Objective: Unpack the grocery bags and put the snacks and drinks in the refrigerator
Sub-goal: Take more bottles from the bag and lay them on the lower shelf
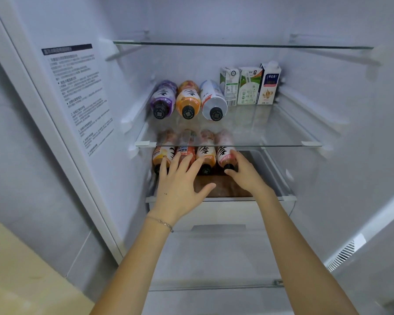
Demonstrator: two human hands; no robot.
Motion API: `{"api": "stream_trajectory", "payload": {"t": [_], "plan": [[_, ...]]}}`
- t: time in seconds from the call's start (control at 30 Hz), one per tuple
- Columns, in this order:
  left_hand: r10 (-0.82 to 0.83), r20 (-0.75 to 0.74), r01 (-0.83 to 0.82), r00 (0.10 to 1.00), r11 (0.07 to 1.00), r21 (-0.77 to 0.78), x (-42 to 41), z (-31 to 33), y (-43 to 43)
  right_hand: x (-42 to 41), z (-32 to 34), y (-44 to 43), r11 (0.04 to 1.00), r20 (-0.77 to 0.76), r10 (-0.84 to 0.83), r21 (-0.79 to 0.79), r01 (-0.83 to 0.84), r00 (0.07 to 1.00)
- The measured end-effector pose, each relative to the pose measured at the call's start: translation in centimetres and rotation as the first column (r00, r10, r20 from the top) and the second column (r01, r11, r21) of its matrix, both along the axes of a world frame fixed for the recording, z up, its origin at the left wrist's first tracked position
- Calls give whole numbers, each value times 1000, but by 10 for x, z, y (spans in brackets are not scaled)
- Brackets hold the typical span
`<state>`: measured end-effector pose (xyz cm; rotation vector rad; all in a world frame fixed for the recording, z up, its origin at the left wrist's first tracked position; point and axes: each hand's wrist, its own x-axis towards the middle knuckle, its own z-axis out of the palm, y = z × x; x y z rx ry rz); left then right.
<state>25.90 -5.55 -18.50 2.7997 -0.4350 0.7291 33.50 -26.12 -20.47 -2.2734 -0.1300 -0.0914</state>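
Open refrigerator [328, 92], interior seen from in front and above. On the left inner wall is a printed instruction label [77, 96]. An upper glass shelf [237, 44] spans the top.

On the middle glass shelf [271, 133], three drinks lie on their sides in a touching row with caps toward the viewer: a purple bottle [164, 98], an orange bottle [188, 101] and a white bottle [213, 98]. To their right, three drink cartons stand upright side by side at the back: a green-and-white carton [229, 86], a second green carton [248, 86] and a taller blue carton [268, 84].

On the level below, above a white drawer [218, 214], four more bottles lie in a row on a brown surface [223, 187]: a yellow-orange bottle [160, 155], a red-labelled bottle [187, 151], a striped-label bottle [206, 153] and a pink bottle [224, 154].

The left hand [180, 185], with a thin bracelet [162, 222] at the wrist, has its fingers straight and spread, lying over the cap ends of the first three bottles. The right hand [243, 171] has its fingers and thumb curled round the neck of the pink bottle, at the right end of the row. A white vent grille [344, 253] shows at lower right.
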Motion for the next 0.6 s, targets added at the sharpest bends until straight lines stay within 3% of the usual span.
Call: {"api": "stream_trajectory", "payload": {"t": [0.3, 0.6], "plan": [[2, -25, -1, 1000, 1000, 20, 18, 19, 0, -4, 0, 6, 1000, -31, -17, -27, 16, 999], [-43, -71, 45, 997, 999, 28, 16, 33, 5, -59, 27, 24, 967, 239, -131, -185, 178, 962]]}}
